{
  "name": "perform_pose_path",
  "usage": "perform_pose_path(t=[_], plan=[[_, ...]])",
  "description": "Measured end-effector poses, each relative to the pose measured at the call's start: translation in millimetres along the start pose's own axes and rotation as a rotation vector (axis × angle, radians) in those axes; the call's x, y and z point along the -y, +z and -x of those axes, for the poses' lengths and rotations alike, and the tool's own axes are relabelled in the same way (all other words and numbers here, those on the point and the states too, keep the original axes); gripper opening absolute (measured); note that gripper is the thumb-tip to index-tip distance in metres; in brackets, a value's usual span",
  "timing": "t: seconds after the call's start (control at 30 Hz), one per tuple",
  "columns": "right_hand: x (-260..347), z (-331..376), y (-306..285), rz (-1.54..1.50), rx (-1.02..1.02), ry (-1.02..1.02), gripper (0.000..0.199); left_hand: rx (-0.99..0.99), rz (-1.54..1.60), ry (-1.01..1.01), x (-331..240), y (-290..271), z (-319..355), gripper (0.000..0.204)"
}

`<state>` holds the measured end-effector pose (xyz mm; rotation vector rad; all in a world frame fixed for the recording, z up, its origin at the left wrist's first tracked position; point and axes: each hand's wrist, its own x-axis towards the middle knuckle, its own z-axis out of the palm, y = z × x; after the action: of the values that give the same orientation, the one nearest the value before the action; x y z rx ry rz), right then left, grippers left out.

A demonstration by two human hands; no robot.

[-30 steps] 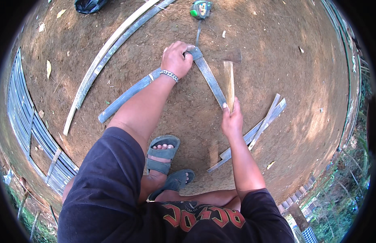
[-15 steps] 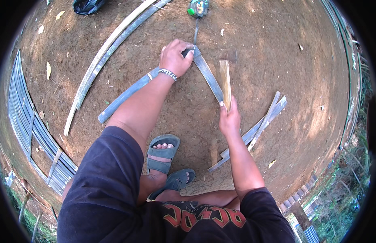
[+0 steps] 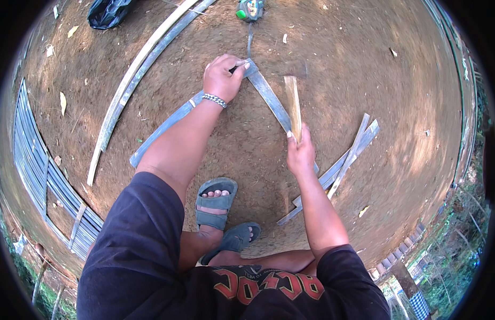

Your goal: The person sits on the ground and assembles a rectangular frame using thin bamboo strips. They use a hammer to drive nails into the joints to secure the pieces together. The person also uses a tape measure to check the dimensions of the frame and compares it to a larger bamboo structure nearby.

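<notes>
My left hand (image 3: 223, 80) is closed in a pinch on the corner where two weathered slats meet. One grey slat (image 3: 270, 101) slants down to the right and passes beneath my right hand. The other slat (image 3: 167, 127) runs down to the left, partly behind my left forearm. What lies between the pinching fingers, other than the slat end, is too small to make out. In my right hand (image 3: 301, 151) is a hammer (image 3: 293, 104), gripped low on its pale wooden handle. Its dark head is blurred and sits to the right of the joint.
A green and black tape measure (image 3: 250, 9) lies beyond the joint, its tape drawn toward it. Two long strips (image 3: 138, 66) curve along the left. A bundle of slats (image 3: 50, 173) lies farther left, crossed slats (image 3: 350, 154) at right, and a black plastic bag (image 3: 108, 13) far left.
The view has shifted slightly, so the tape measure and joint appear a little further left. Both hands keep their holds, with the hammer still beside the joint.
</notes>
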<state>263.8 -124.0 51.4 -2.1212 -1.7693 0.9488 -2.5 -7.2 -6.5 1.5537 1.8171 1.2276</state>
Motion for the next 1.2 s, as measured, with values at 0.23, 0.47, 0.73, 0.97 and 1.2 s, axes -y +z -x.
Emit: perform_pose_path(t=[0.23, 0.47, 0.73, 0.97, 1.2], plan=[[7.2, 1.2, -3.6, -0.017, 0.014, 0.013, 0.057, 0.112, -0.101, -0.009, -4.9, -4.6, -4.1, 0.017], [5.3, 1.7, -3.2, -0.033, 0.032, 0.041, 0.056, 0.119, -0.145, -0.050, -6.2, -0.6, -6.4, 0.020], [-0.5, 0.9, -0.2, -0.023, -0.011, -0.031, 0.055, 0.135, -0.167, -0.039, -0.7, -0.4, -6.2, 0.020], [6.3, 7.3, -3.1, -0.026, -0.024, -0.088, 0.051, 0.115, -0.224, 0.058, -9.1, 0.5, -3.9, 0.018], [36.3, 11.6, -4.6, -0.038, -0.017, -0.266, 0.052, 0.102, -0.285, 0.096, -9.5, 1.3, -0.8, 0.017]])
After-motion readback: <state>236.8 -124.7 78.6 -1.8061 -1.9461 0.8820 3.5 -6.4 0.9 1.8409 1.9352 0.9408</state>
